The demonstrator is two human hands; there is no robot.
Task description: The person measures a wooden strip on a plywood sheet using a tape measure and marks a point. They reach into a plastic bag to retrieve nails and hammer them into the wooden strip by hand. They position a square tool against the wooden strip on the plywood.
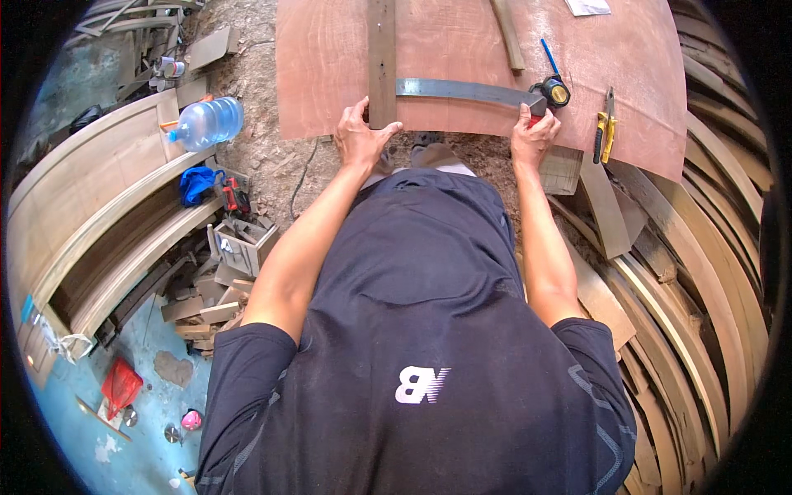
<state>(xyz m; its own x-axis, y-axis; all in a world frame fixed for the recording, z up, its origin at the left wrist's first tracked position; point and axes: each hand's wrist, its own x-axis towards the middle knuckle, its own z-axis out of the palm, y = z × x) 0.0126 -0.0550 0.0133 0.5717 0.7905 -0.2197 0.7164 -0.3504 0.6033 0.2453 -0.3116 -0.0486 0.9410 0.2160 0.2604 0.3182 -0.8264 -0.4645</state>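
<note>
My left hand (363,139) grips the near end of a brown wooden strip (382,62), thumb on one side and fingers on the other. The strip lies lengthwise on a reddish plywood sheet (322,74). My right hand (533,136) is closed on the dark angled head of what looks like a metal square (462,90); something red shows under the fingers. The square's long grey blade reaches left across the sheet to the strip's edge. Just beyond my right hand are a round black-and-yellow tape measure (556,91) and a blue pencil (550,56).
Yellow-handled pliers (605,130) lie at the sheet's right. A second wooden piece (506,35) and a white paper (588,7) lie farther back. Curved boards (701,330) are stacked at right. At left are a water bottle (210,124), a pale wooden frame (91,177) and wood offcuts (206,309).
</note>
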